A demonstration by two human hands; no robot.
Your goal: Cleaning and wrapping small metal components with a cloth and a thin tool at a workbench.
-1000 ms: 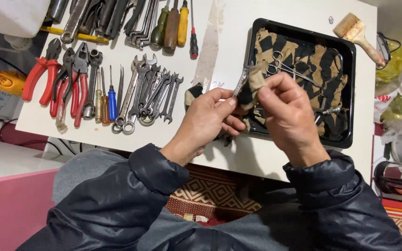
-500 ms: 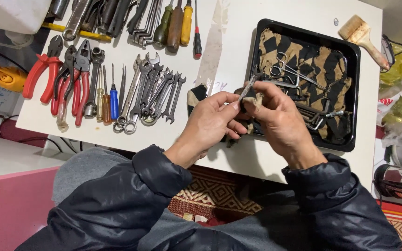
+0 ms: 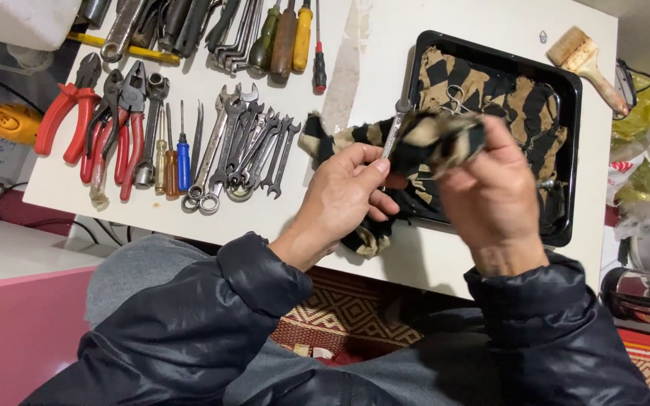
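The left hand (image 3: 347, 197) pinches a wrench (image 3: 396, 129) while the right hand (image 3: 490, 197), at its 3 o'clock, grips a rag (image 3: 436, 143) around it.

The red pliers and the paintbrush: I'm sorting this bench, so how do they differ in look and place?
The red pliers lie at the table's left end beside other tools; the paintbrush lies alone at the far right, past the black tray. The pliers have two red grips and dark metal jaws; the paintbrush has one pale wooden handle and light bristles. Both lie flat and untouched, away from both hands.
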